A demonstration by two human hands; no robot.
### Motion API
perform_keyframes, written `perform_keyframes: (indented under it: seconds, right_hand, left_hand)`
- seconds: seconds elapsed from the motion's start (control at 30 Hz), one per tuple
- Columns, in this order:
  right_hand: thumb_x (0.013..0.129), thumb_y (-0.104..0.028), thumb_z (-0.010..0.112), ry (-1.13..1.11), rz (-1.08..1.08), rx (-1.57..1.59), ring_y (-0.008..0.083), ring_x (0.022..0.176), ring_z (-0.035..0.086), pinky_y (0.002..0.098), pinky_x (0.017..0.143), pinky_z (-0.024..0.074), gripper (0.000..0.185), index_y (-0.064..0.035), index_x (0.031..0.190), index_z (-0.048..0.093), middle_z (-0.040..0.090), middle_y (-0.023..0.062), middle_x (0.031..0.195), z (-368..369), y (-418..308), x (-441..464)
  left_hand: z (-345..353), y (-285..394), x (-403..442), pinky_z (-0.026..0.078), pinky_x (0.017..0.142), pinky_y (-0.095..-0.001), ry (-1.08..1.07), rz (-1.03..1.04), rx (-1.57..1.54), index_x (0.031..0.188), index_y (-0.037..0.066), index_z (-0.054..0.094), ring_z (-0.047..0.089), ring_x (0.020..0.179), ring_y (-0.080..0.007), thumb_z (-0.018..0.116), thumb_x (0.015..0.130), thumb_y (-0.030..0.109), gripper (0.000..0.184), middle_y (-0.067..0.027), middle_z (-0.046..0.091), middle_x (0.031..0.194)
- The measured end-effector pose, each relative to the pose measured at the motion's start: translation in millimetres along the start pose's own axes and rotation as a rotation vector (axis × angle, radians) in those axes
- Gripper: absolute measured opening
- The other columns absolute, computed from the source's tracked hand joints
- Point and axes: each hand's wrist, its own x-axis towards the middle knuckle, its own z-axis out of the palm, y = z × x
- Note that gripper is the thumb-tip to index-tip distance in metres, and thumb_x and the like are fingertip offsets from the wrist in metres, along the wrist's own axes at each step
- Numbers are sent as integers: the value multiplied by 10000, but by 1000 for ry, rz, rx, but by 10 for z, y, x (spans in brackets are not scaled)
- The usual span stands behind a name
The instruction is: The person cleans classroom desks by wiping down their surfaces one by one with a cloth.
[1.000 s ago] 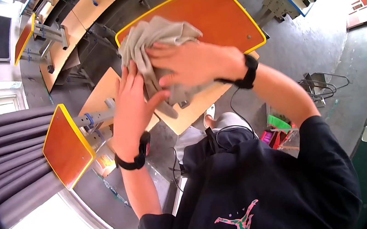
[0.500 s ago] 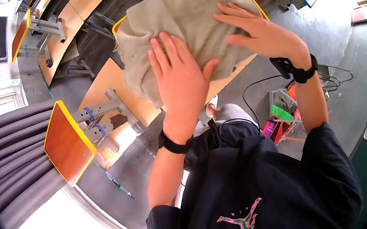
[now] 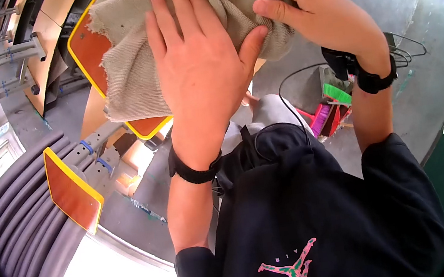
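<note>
A beige, wrinkled cloth [image 3: 130,55] with a frayed left edge lies over an orange desktop [image 3: 91,50] with a yellow rim. My left hand [image 3: 198,63] rests flat on the cloth, fingers slightly apart and pointing up the view. To its right, my right hand [image 3: 323,10] is also on the cloth, thumb apart from the fingers, some fingertips near the top edge of the view. Neither hand grips the cloth visibly. Each wrist wears a black band.
A smaller orange seat or desk [image 3: 73,189] with yellow edging stands at the left, beside grey curtains [image 3: 31,219]. Green and purple brushes [image 3: 320,117] lie on the floor at the right. A black cable runs from my right wrist. Other desks stand at the upper left.
The cloth went from bunched to spread over the desktop, then shifted left, baring the left corner. Both hands have moved up the view, and the desktop appears nearer.
</note>
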Motion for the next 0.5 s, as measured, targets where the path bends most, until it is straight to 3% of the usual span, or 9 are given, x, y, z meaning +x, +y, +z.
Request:
perform_keyframes:
  seconds: [0.3,0.47,0.5]
  right_hand:
    - [982,-301,667,107,15,-70,399,1521,343,480,1232,286,604,-27,1498,513,438,224,1597,37,-267,-13]
    - [986,-314,618,224,42,-380,399,1490,391,487,1223,298,595,16,1472,519,476,240,1555,402,-482,58]
    - [994,-325,590,297,-31,-374,405,1483,398,496,1223,299,586,33,1453,525,488,244,1538,517,-509,75]
  left_hand:
    - [-190,27,-108,257,1235,-523,-21,15,-75,1488,-113,424,353,1485,-465,635,966,545,867,-278,427,1574]
    - [-385,-146,-243,259,1237,-510,-41,-37,-103,1502,-90,427,354,1489,-453,652,963,520,844,-250,435,1583]
    - [-419,-223,-315,260,1237,-508,-49,-61,-98,1504,-85,427,355,1490,-451,656,963,515,840,-245,437,1585]
